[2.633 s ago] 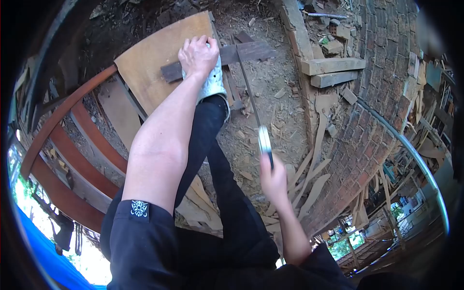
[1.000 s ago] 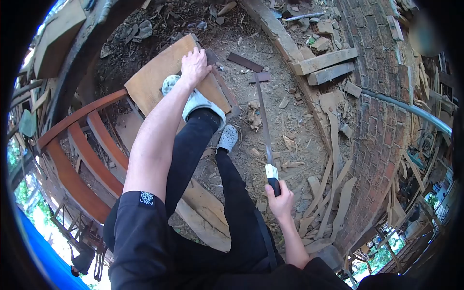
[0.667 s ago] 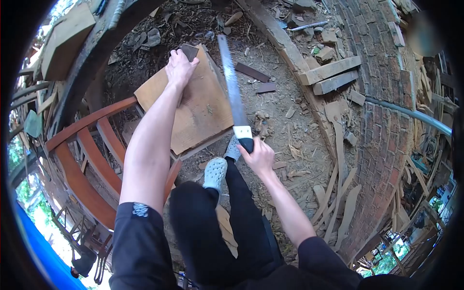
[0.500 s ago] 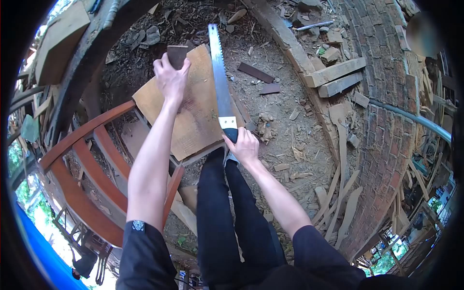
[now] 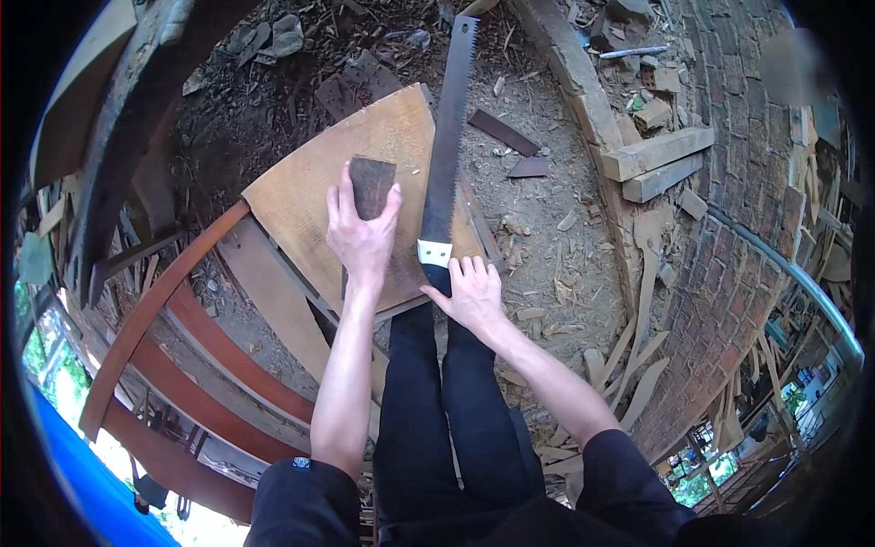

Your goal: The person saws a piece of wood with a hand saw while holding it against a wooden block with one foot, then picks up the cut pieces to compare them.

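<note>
My left hand (image 5: 362,239) grips a dark wooden board (image 5: 372,182), thumb on one side and fingers on the other. The board lies over a light-brown wooden panel (image 5: 301,196), with part of it hidden under my hand and forearm. On the right, my right hand (image 5: 473,294) is closed around the dark handle of a handsaw (image 5: 445,137). The saw's long blade points away from me, its toothed edge facing right, along the panel's right side. A white plate joins blade and handle.
A reddish-brown slatted wooden chair back (image 5: 173,319) stands at the left. Two dark offcuts, one a longer strip (image 5: 503,133), lie on the dirt. Pale wooden blocks (image 5: 658,152) rest by a long beam (image 5: 583,118), beside a brick surface (image 5: 729,255).
My left hand has brought the dark board back toward me, onto the middle of the panel. The saw has tilted slightly to the right, still in my right hand.
</note>
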`<state>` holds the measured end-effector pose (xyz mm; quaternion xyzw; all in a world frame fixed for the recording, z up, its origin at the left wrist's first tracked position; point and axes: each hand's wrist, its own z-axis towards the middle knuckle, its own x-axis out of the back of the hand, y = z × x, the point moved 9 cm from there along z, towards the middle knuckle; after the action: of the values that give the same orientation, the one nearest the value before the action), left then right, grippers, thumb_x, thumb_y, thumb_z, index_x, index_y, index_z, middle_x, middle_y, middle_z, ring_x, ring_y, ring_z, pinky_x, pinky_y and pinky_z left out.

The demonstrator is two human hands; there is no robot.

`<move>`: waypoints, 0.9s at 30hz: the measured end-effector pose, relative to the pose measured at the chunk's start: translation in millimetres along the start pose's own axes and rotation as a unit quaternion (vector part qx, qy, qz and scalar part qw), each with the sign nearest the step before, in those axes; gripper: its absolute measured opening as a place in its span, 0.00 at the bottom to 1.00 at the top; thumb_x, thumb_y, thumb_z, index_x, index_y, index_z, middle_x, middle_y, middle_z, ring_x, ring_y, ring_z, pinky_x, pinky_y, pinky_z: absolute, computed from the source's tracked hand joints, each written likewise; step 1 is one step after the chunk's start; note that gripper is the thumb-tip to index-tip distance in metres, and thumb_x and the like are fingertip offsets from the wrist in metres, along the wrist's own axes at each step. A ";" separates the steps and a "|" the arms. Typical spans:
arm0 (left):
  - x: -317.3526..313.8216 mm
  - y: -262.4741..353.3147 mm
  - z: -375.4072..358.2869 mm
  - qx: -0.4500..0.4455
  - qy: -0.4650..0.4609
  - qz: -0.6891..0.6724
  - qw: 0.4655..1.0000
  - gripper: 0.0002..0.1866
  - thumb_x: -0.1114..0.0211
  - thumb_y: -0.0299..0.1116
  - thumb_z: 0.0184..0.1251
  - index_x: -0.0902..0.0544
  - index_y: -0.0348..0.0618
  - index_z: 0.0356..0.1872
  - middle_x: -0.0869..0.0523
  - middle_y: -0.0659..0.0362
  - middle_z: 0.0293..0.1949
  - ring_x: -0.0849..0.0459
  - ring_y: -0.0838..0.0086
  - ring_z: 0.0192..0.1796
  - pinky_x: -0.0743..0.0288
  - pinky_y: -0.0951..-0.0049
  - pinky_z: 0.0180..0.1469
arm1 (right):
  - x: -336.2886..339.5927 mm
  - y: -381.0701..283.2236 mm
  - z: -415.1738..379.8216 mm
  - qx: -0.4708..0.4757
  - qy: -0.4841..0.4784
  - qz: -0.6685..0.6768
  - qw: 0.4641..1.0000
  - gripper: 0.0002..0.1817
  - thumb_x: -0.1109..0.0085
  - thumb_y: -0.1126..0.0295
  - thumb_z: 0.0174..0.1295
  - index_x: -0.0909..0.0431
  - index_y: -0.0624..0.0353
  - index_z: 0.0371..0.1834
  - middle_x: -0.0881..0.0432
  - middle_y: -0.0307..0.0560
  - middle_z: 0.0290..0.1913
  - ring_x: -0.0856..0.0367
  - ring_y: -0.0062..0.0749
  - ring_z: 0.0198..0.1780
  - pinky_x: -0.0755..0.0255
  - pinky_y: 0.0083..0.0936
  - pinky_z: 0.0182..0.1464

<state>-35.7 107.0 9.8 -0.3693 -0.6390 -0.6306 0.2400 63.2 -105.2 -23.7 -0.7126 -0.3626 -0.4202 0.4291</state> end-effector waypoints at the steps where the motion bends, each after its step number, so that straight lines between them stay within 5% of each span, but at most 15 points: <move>1: -0.8 0.7 -3.7 0.019 -0.010 -0.003 1.000 0.39 0.18 0.46 0.64 0.21 0.38 0.72 0.15 0.45 0.53 0.10 0.47 0.55 0.15 0.49 0.56 | -4.1 0.1 1.8 0.021 -0.014 0.009 1.000 0.30 0.27 0.38 0.64 0.19 0.57 0.40 0.21 0.47 0.38 0.21 0.41 0.44 0.29 0.39 0.45; 3: -3.3 3.5 -11.7 0.048 -0.017 -0.017 0.999 0.38 0.18 0.44 0.66 0.21 0.32 0.71 0.14 0.42 0.60 0.12 0.49 0.62 0.19 0.53 0.65 | -12.5 -4.3 2.3 0.043 -0.031 0.024 0.998 0.29 0.27 0.39 0.64 0.19 0.58 0.40 0.20 0.47 0.38 0.21 0.41 0.44 0.29 0.39 0.46; 7: -7.0 9.9 -26.7 0.044 0.003 -0.028 0.999 0.39 0.19 0.46 0.64 0.22 0.32 0.70 0.15 0.41 0.57 0.12 0.44 0.59 0.17 0.50 0.61 | -15.8 -9.0 2.5 0.051 -0.032 0.049 0.997 0.26 0.25 0.45 0.63 0.19 0.59 0.43 0.20 0.48 0.38 0.21 0.43 0.46 0.29 0.42 0.49; 12: -2.8 10.0 -49.2 0.097 0.023 0.001 0.995 0.40 0.19 0.53 0.69 0.21 0.30 0.70 0.12 0.40 0.61 0.13 0.51 0.64 0.21 0.55 0.68 | -10.2 -11.2 7.5 0.094 -0.046 0.060 0.993 0.25 0.24 0.47 0.62 0.18 0.58 0.44 0.18 0.49 0.40 0.20 0.44 0.49 0.31 0.46 0.51; 15: -2.5 5.1 -62.7 0.140 0.016 0.002 0.990 0.41 0.19 0.52 0.69 0.22 0.30 0.70 0.13 0.38 0.62 0.13 0.47 0.65 0.21 0.53 0.69 | 22.5 10.7 27.4 0.116 0.010 0.116 0.986 0.24 0.27 0.46 0.66 0.19 0.58 0.39 0.18 0.48 0.35 0.19 0.42 0.42 0.31 0.45 0.50; 17: -3.4 1.4 -72.1 0.155 0.020 0.001 0.988 0.41 0.20 0.53 0.69 0.22 0.29 0.70 0.13 0.37 0.62 0.14 0.47 0.66 0.22 0.52 0.69 | 27.3 47.5 55.5 0.109 0.069 0.151 0.980 0.22 0.30 0.47 0.71 0.20 0.56 0.34 0.19 0.46 0.31 0.19 0.41 0.34 0.31 0.44 0.47; 18: -5.4 -5.0 -79.2 0.172 0.019 -0.002 0.985 0.41 0.20 0.53 0.69 0.22 0.29 0.70 0.13 0.37 0.62 0.14 0.46 0.66 0.22 0.52 0.70 | 32.7 77.5 73.2 0.072 0.164 0.167 0.970 0.20 0.32 0.50 0.74 0.20 0.54 0.33 0.17 0.45 0.31 0.18 0.41 0.33 0.32 0.43 0.45; 20: -10.9 -11.3 -88.0 0.178 0.026 -0.006 0.984 0.40 0.19 0.51 0.69 0.22 0.28 0.70 0.13 0.39 0.61 0.14 0.50 0.65 0.23 0.54 0.70 | 12.1 147.0 111.4 -0.037 0.177 0.170 0.969 0.17 0.35 0.55 0.77 0.19 0.53 0.32 0.16 0.45 0.30 0.18 0.41 0.31 0.32 0.42 0.43; 25: -23.8 -21.2 -106.8 0.219 0.017 -0.072 0.973 0.37 0.17 0.45 0.68 0.21 0.29 0.68 0.12 0.43 0.57 0.12 0.58 0.59 0.21 0.58 0.66 | -97.7 292.5 183.6 -0.204 0.105 0.100 0.968 0.14 0.34 0.55 0.77 0.17 0.54 0.40 0.13 0.48 0.34 0.12 0.47 0.41 0.24 0.47 0.50; 27: -23.6 -28.6 -115.6 0.208 0.029 -0.081 0.974 0.39 0.16 0.45 0.65 0.22 0.29 0.68 0.11 0.45 0.56 0.12 0.59 0.57 0.19 0.59 0.64 | -139.5 321.7 203.2 -0.176 0.041 0.030 0.983 0.15 0.34 0.53 0.75 0.15 0.54 0.44 0.11 0.50 0.43 0.12 0.48 0.49 0.22 0.50 0.51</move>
<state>-61.8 -8.7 -16.0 -0.2401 -0.7765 -0.5117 0.2784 350.4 -59.4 -306.0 -0.7696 -0.2440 -0.4931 0.3241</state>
